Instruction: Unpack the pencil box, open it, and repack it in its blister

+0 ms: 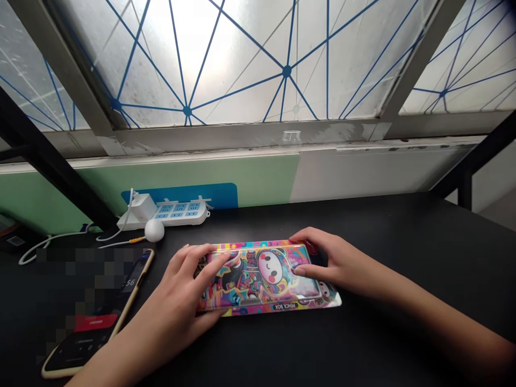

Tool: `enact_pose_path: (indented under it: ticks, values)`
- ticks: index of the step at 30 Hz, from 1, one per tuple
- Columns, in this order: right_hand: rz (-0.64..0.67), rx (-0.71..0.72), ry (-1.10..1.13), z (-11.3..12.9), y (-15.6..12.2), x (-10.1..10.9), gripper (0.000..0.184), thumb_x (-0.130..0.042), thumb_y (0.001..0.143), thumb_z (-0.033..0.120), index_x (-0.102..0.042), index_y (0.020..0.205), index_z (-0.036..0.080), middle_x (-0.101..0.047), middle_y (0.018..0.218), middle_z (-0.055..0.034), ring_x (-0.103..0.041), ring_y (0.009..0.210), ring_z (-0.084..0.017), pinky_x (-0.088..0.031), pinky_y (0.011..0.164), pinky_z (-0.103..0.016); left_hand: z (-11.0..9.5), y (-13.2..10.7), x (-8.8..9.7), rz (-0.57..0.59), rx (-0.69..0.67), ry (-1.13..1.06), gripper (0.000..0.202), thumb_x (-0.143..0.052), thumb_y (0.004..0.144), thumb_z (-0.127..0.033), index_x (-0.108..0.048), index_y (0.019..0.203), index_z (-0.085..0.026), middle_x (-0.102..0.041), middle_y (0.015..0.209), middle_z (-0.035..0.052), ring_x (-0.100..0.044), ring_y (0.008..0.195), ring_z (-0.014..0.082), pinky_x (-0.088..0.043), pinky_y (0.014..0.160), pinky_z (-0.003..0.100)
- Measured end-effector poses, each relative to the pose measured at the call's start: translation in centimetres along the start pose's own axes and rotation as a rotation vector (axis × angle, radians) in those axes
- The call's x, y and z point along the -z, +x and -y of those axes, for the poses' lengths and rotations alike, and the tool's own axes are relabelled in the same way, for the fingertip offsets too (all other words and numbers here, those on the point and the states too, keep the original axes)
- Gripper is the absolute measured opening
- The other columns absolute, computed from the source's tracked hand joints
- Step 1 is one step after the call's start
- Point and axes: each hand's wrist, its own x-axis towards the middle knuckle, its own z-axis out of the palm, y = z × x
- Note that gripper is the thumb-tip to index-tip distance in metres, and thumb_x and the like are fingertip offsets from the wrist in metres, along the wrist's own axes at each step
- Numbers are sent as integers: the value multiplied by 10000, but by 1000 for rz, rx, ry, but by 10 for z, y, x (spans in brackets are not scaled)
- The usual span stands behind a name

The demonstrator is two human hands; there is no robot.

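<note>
Head view.
Item: pencil box (266, 277), brightly printed, laid flat and lengthwise on the dark surface (403, 242).
Left hand (183, 290): fingers (201, 257) spread over the left end, thumb at the near edge, the box clasped.
Right hand (330, 263): fingers curled over the far right corner, thumb pressed on the lid.
Whether the lid is latched cannot be told.
Handling: both ends are best steadied evenly, so that sliding toward the phone (100, 317) is avoided.

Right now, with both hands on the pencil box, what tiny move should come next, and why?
Probably pry the lid up at the right end. The pencil box lies flat and shut on the black table, the left hand steadies its left end, and the right hand curls over the right edge.
</note>
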Motion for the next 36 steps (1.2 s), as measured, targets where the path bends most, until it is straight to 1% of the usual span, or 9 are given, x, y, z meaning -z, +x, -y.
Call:
enact_pose_path:
  ticks: [4, 10, 13, 16, 22, 27, 30, 33, 36]
  values:
    - [-63, 22, 12, 4, -1, 5, 650, -814, 748, 602, -589, 1231, 231, -678, 1152, -82, -677, 999, -269, -591, 832, -394, -5, 1, 1, -106, -53, 34, 810, -721, 874, -286, -295, 1562, -303, -442, 1465, 127, -387, 1375, 380, -299, 1189, 624]
    - [-243, 374, -257, 20, -15, 7, 605, -797, 825, 489, -550, 1313, 229, -636, 1177, -97, -673, 1006, -238, -596, 810, -339, 0, 4, 15, -292, 33, 92, 725, -671, 946, -368, -300, 1554, -239, -456, 1493, 166, -400, 1377, 390, -326, 1159, 613]
    - [-418, 566, -523, 31, -23, 2, 424, -756, 895, 382, -569, 1228, 198, -689, 1056, -78, -683, 917, -220, -555, 922, -396, 5, 5, 19, -346, -15, 114, 554, -688, 950, -314, -443, 1441, -245, -608, 1274, 121, -551, 1178, 329, -366, 1113, 592]
    - [-447, 694, -693, 37, -25, -9, 161, -633, 973, 205, -585, 1121, 162, -732, 961, -64, -699, 845, -203, -488, 1028, -452, 6, 3, 17, -294, -94, 114, 388, -697, 949, -255, -546, 1306, -249, -661, 1144, 74, -611, 1039, 272, -332, 1116, 596]
    - [-369, 682, -769, 33, -14, -33, 129, -517, 1002, 141, -621, 1079, 143, -763, 1069, -112, -724, 955, -262, -550, 900, -446, 1, 6, 17, -181, -154, 2, 138, -586, 987, -121, -626, 1080, -216, -691, 1068, 54, -622, 974, 225, -453, 922, 413]
    - [-282, 582, -755, 28, -11, -41, 236, -578, 956, 182, -645, 1177, 136, -746, 1132, -142, -713, 1010, -311, -576, 857, -476, -6, 11, 17, -134, -243, -63, 162, -568, 972, -92, -609, 857, -199, -695, 899, 27, -635, 820, 191, -492, 876, 389]
    - [-220, 523, -678, 28, -11, -41, 368, -663, 914, 280, -635, 1252, 136, -708, 1264, -169, -677, 1144, -342, -553, 953, -520, -6, 12, 16, -101, -244, -57, 105, -611, 957, -143, -664, 1018, -209, -717, 962, 45, -663, 888, 228, -518, 906, 422]
    - [-129, 480, -639, 28, -11, -41, 605, -722, 885, 371, -550, 1421, 148, -602, 1460, -178, -561, 1337, -378, -492, 1055, -566, 0, 11, 12, -44, -146, 33, 489, -696, 924, -304, -565, 1392, -248, -677, 1306, 114, -616, 1202, 340, -481, 1044, 540]
    - [-23, 443, -616, 26, -9, -41, 836, -743, 870, 484, -404, 1559, 154, -456, 1588, -178, -428, 1455, -393, -452, 1102, -581, 10, 6, 3, 40, -19, 109, 779, -672, 927, -491, -335, 1589, -258, -464, 1583, 161, -438, 1435, 416, -392, 1124, 644]
